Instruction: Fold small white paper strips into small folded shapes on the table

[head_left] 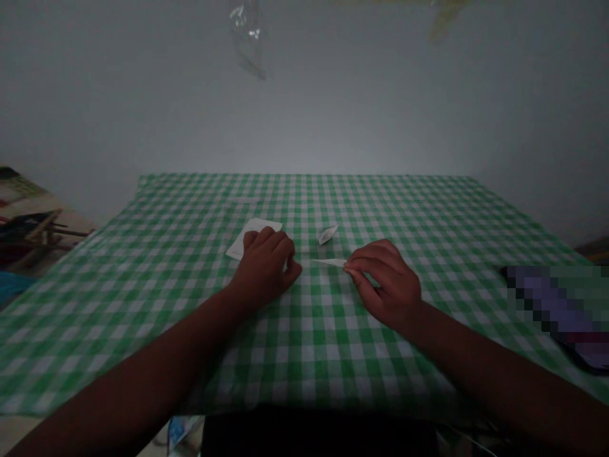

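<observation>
My right hand (pixel 387 279) pinches one end of a thin folded piece of white paper (pixel 328 261) between thumb and fingers. The free tip of that paper points left, toward my left hand (pixel 269 263). My left hand has its fingers curled and its thumb close to the index finger. Whatever those fingers hold, if anything, is hidden from view. Partly covered by the left hand are some white paper sheets (pixel 236 248). Just beyond the pinched paper lies a small folded paper piece (pixel 328 235), shaped like a little boat.
A green and white checked cloth (pixel 304 349) covers the table. On the right, a dark phone-like object (pixel 561 311) is blurred out by pixels. Behind the table stands a pale wall (pixel 356 108) with a strip of clear plastic (pixel 247 38) on it.
</observation>
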Available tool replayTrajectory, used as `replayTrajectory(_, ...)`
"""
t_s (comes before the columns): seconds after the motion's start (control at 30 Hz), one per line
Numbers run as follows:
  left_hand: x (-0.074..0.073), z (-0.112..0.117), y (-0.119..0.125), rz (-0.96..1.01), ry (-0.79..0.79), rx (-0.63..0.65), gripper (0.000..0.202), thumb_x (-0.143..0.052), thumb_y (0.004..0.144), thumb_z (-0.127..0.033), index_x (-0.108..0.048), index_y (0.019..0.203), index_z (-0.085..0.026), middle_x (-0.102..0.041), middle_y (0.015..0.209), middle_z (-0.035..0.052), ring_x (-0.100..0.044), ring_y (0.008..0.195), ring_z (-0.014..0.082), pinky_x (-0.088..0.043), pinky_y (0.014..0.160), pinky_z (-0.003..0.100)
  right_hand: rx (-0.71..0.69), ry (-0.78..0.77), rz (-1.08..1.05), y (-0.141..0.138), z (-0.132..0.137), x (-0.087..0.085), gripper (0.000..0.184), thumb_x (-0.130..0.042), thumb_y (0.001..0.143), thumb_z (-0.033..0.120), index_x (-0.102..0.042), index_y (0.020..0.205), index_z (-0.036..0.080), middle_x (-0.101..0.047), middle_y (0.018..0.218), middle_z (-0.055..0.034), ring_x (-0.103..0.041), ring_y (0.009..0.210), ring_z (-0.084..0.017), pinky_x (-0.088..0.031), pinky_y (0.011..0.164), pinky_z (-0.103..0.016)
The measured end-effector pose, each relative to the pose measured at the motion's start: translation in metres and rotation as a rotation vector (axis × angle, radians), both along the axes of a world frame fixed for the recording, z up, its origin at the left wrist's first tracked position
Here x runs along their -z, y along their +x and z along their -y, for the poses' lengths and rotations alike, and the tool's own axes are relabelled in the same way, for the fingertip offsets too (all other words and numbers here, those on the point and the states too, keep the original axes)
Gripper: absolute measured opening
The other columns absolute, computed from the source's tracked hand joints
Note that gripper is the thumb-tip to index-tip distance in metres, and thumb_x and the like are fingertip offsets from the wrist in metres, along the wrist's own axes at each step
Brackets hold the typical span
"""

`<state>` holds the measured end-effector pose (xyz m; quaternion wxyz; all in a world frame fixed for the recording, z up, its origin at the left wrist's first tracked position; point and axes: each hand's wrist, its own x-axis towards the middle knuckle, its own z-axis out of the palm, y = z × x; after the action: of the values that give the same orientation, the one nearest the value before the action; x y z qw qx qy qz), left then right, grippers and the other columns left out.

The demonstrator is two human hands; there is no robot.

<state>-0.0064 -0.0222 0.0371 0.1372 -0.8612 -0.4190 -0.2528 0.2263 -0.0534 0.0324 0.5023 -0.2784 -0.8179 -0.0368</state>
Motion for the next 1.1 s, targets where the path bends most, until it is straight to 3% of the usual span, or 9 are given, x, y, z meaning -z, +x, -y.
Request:
replayTrajectory(0.1,-0.003,0.01,0.007,0.095,0.025,0.155,0.003,-0.058,0.083,-0.016,-0.056,0.086,-0.018,-0.066,0.089,0.0044,-0.054,0.085,0.0216,-0.035,0.077,0.04,-0.012,-0.004,0.046,-0.002,-0.001,0.004,0.013,-0.06,0.089,0.009,-0.064,0.099,0.018,-0.069,0.089,-0.0071,-0.062,0.082,-0.02,-0.053,0.076,-0.042)
replayTrajectory(0.17,-0.004,0.018,0.014,0.116,0.031,0.266,0.014,-0.061,0.086,-0.022,-0.058,0.099,-0.018,-0.067,0.097,0.005,-0.056,0.089,0.0219,-0.036,0.079,0.04,-0.015,-0.014,0.083,-0.004,0.0,0.007,0.013,-0.059,0.09,0.011,-0.064,0.1,0.018,-0.069,0.092,-0.0075,-0.062,0.085,-0.02,-0.053,0.078,-0.043)
replayTrajectory(0.27,-0.002,0.022,0.018,0.107,0.033,0.337,0.01,-0.06,0.09,-0.018,-0.058,0.1,-0.019,-0.068,0.095,0.0031,-0.057,0.087,0.0197,-0.036,0.077,0.038,-0.038,-0.028,0.108,-0.006,0.002,0.01,0.015,-0.061,0.089,0.01,-0.064,0.102,0.017,-0.069,0.095,-0.008,-0.062,0.088,-0.02,-0.053,0.08,-0.043)
replayTrajectory(0.6,0.002,0.02,0.013,0.155,-0.032,0.39,0.007,-0.058,0.092,-0.014,-0.059,0.097,-0.019,-0.069,0.094,0.0022,-0.058,0.087,0.0179,-0.036,0.077,0.037,-0.035,-0.006,0.018,-0.01,0.002,0.011,0.019,-0.064,0.08,0.006,-0.061,0.095,0.018,-0.068,0.088,-0.0063,-0.061,0.082,-0.02,-0.053,0.075,-0.041)
replayTrajectory(1.1,-0.001,0.028,0.022,0.181,-0.051,0.367,0.002,-0.059,0.089,-0.017,-0.057,0.09,-0.018,-0.065,0.086,0.0026,-0.054,0.082,0.0191,-0.037,0.075,0.038,0.013,-0.038,0.08,-0.014,0.006,0.011,0.014,-0.06,0.081,0.009,-0.06,0.091,0.019,-0.066,0.089,-0.0054,-0.058,0.084,-0.022,-0.049,0.078,-0.043)
